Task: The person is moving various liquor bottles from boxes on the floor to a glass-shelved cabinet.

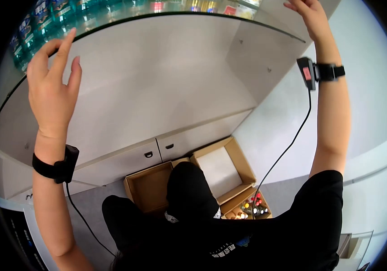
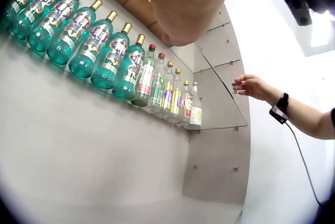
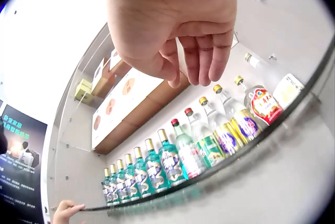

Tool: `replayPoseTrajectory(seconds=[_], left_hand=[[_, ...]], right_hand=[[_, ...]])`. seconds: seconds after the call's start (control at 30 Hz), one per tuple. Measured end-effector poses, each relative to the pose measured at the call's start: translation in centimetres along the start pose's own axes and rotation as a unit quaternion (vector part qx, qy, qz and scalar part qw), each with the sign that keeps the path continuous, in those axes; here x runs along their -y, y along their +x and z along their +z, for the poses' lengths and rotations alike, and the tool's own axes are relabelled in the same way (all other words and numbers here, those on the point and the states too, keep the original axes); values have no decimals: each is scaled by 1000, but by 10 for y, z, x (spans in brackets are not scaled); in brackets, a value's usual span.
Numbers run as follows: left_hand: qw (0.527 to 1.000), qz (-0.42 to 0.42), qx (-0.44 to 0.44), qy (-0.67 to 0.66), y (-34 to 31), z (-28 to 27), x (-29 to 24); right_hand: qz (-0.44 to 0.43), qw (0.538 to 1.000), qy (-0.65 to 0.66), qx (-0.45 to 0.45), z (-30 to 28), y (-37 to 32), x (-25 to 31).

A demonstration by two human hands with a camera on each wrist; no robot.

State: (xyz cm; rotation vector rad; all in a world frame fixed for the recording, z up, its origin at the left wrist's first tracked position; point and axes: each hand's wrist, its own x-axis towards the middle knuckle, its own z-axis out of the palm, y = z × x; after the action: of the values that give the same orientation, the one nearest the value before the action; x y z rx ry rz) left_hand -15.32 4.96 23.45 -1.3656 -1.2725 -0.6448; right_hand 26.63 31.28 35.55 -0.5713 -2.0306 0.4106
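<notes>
A row of teal bottles with gold caps (image 2: 79, 29) stands on a glass shelf (image 1: 175, 14). Beside them in the same row are a red-capped bottle (image 3: 187, 150) and several clear bottles with colourful labels, among them a red-labelled bottle (image 3: 264, 104). My left hand (image 1: 54, 88) is raised at the shelf's left front edge, fingers loosely extended and nothing held. On the other side my right hand (image 3: 180, 27) hovers in front of the clear bottles at the right end, its fingers relaxed and bent, the palm bare. The left wrist view shows the right hand (image 2: 255, 88) apart from the bottles.
White and brown boxes (image 3: 125, 106) line a shelf above the bottles. On the floor by my legs lie two open cardboard boxes (image 1: 146, 185) and a smaller carton holding capped bottles (image 1: 255, 205). Cabinet doors (image 1: 125, 158) run below the shelf. A cable (image 1: 283, 151) hangs from each wrist camera.
</notes>
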Motion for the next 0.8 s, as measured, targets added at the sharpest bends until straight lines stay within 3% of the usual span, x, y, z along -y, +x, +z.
replayPoseTrajectory(seconds=[0.1,0.23,0.33,0.5,0.6,0.67,0.8], left_hand=[[1000,8,9,-17,0,-1,5],[999,0,18,-36,-1,5,16],[999,21,25,-37,-4,16,35],[993,-84,1,-79,-41,38,27],[981,-128,10,-144,-58,45,-24],[964,-30,10,-264,-58,33,-90],[887,-10,137,-442,-112,39,-195]], right_hand=[[34,999,1,18,17,-68,2],[111,987,-90,73,29,-149,-8],[122,981,-129,84,49,-223,-4],[275,948,-137,82,63,-345,-6],[361,916,-161,74,67,-410,-2],[399,898,-180,50,69,-450,2],[479,847,-228,32,67,-523,16]])
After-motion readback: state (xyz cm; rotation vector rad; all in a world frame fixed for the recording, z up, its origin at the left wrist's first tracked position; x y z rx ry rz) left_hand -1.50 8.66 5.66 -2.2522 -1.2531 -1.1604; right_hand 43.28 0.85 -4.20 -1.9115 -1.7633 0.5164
